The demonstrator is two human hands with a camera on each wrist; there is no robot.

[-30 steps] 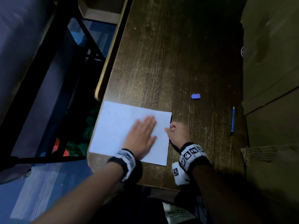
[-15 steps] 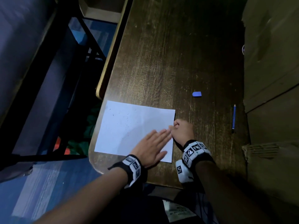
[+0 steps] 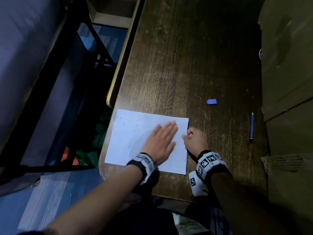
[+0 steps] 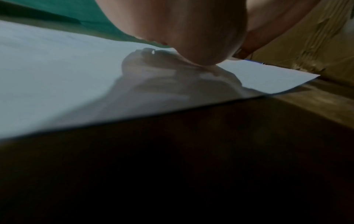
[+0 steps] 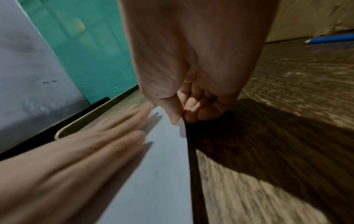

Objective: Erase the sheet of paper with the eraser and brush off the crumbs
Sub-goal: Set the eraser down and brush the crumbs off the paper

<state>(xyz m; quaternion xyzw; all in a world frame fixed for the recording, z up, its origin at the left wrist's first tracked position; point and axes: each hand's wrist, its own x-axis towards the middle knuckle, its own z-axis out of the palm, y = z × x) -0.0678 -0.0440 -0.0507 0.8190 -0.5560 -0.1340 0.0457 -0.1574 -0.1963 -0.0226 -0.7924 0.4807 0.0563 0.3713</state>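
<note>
A white sheet of paper (image 3: 132, 133) lies at the near left corner of the dark wooden table (image 3: 177, 65). My left hand (image 3: 166, 131) rests flat on the sheet's right half, fingers straight and together, blurred in the right wrist view (image 5: 95, 144). My right hand (image 3: 186, 135) pinches the sheet's right edge between thumb and curled fingers (image 5: 178, 118). Small dark crumbs (image 3: 130, 133) are scattered over the left half of the paper. The blue eraser (image 3: 211, 101) lies on the table beyond the paper, apart from both hands.
A blue pencil (image 3: 251, 127) lies to the right near a brown cardboard box (image 3: 288, 82) along the table's right side. The table's left edge (image 3: 110, 102) drops to a blue floor and black frame bars.
My left hand has swept over the sheet, first toward its near right corner, then back up to the middle right. The right hand keeps its pinch on the edge.
</note>
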